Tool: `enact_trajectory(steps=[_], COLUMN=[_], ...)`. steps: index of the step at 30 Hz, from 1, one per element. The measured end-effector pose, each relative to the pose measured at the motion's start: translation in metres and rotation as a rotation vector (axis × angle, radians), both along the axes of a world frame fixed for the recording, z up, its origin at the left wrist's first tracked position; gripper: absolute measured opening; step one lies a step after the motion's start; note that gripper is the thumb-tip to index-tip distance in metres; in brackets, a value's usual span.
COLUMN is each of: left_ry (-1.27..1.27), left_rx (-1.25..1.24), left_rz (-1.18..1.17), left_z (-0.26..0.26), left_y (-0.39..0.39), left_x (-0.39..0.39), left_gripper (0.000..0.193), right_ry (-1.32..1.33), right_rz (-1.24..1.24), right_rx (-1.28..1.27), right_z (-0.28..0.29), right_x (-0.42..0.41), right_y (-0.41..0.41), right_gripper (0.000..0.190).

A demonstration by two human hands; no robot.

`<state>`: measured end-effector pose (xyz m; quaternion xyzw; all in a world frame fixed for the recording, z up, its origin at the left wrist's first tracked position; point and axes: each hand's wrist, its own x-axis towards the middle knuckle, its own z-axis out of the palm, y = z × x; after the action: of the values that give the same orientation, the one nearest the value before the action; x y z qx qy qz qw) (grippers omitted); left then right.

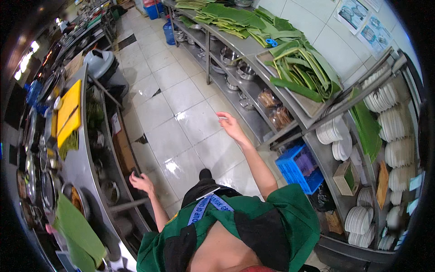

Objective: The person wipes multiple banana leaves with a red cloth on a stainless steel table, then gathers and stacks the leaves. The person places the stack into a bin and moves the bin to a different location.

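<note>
Both of my hands are bare and hold nothing. My left hand hangs in the air beside the metal counter on the left, its fingers spread and curled a little. My right hand is stretched out above the tiled floor, fingers apart, nearest to the steel shelf table on the right. Cut banana leaves are heaped in a metal tray on that table. Blue-handled scissors lie by the flat leaf stack.
A yellow cutting board with a knife lies on the left counter, near a banana leaf. A grey bin stands ahead on the left. At right are a blue crate and a rack with stacked white plates.
</note>
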<state>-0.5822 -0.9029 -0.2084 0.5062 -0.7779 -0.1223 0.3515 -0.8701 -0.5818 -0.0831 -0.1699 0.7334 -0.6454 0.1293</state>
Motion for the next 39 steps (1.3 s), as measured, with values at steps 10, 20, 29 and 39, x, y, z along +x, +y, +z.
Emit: enact_trajectory(steps=[10,20,29,39], left_ry=[0.487,0.396,0.291,-0.086], left_rx=[0.603,1.197,1.603,1.610], left_rz=[-0.786,-0.885,-0.678,-1.126], left_z=[0.066,0.141,0.142,0.148], left_y=[-0.018,0.061,0.080,0.074], left_x=[-0.562,-0.948,-1.038,-1.059], left_gripper=[0.052,0.069,0.064,0.048], right_ry=[-0.118,-0.417,-0.681,-0.862], right_rz=[-0.444,-0.649,-0.514,-0.580], right_rx=[-0.328,-0.425,-0.252,-0.632], right_z=[0.018,0.010,0.046,0.046], right_x=[-0.306,-0.603,-0.670,-0.738], right_y=[0.061,0.008,-0.017,-0.031], right_gripper=[0.034,0.041,0.059,0.060])
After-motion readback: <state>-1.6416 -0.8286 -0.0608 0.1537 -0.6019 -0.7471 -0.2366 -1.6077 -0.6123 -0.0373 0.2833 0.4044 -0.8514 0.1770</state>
